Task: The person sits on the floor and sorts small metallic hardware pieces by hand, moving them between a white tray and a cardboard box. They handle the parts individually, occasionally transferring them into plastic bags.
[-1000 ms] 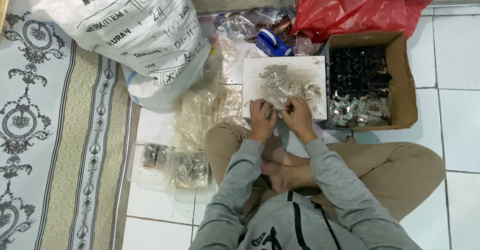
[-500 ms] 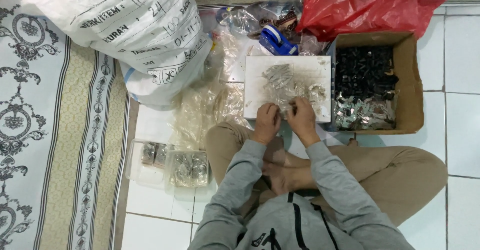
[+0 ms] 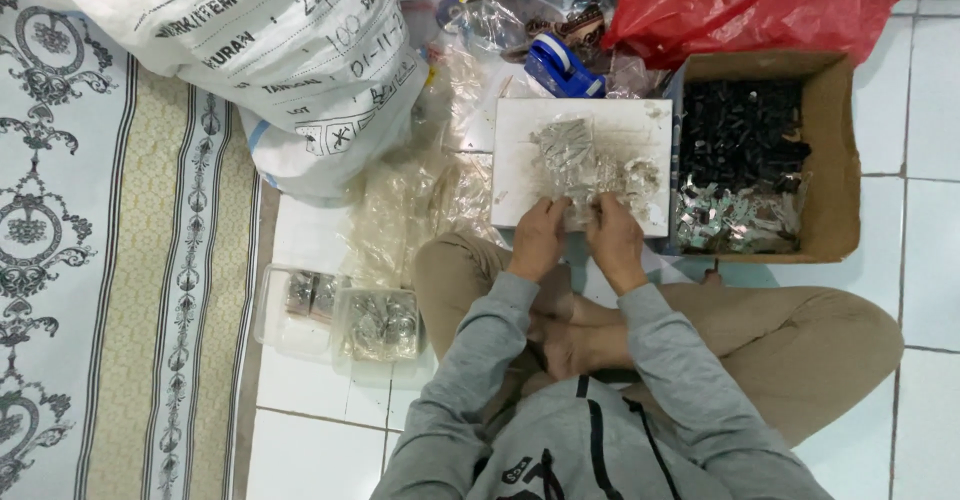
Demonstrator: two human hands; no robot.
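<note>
We sit cross-legged on the white tiled floor (image 3: 930,160), both grey-sleeved arms reaching forward to a white board (image 3: 520,150) that lies just beyond our knees. Our left hand (image 3: 538,240) and right hand (image 3: 614,243) meet at the board's near edge, side by side and almost touching. Their fingers curl around a small clear plastic bag of shiny metal parts (image 3: 585,195) that rests on the board; each grip is closed on that bag, though the fingertips are too small to make out singly. A loose heap of the same silvery parts (image 3: 565,145) lies on the middle of the board, just past the hands.

To the right, touching the board, stands an open cardboard box (image 3: 835,160) with dark pieces at its far end and glinting ones at its near end. A red plastic bag (image 3: 740,0) lies beyond it, and a blue tape dispenser (image 3: 556,65) sits beside that. To the left are crumpled clear bags (image 3: 420,195), a large white sack (image 3: 280,50), and two clear tubs of filled packets (image 3: 345,315) near our left knee. A patterned rug (image 3: 90,260) runs along the far left.
</note>
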